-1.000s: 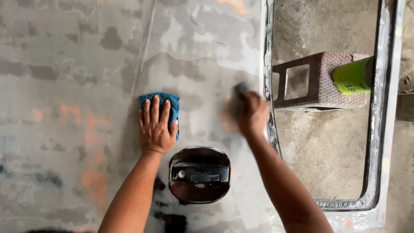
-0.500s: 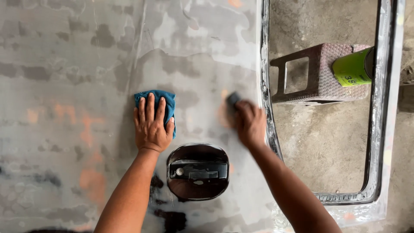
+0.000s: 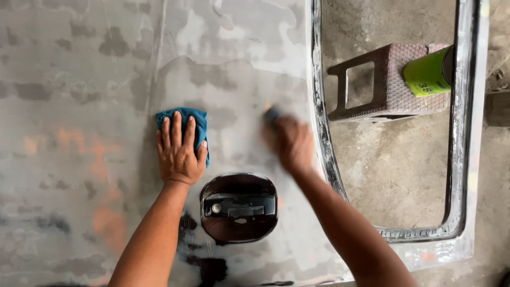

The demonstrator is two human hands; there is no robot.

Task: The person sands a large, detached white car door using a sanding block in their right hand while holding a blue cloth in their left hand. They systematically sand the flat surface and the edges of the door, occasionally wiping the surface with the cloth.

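A sanded, filler-patched car door panel point(image 3: 106, 79) is shown lying flat, its handle recess point(image 3: 239, 207) at 6 o'clock and a brown stool point(image 3: 393, 79) seen through the window opening at 2 o'clock. A blue cloth point(image 3: 199, 125) is pinned flat under the spread left hand point(image 3: 179, 154). A small dark sanding block point(image 3: 272, 114), just right of centre, is gripped by the motion-blurred right hand point(image 3: 292, 143); even pressure and flat contact are judged best.

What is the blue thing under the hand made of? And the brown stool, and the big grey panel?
The blue cloth looks like soft fabric: it bunches under the left hand. The brown stool seems plastic, moulded with a woven texture. The grey panel looks like sanded metal, matte with patchy filler and primer.
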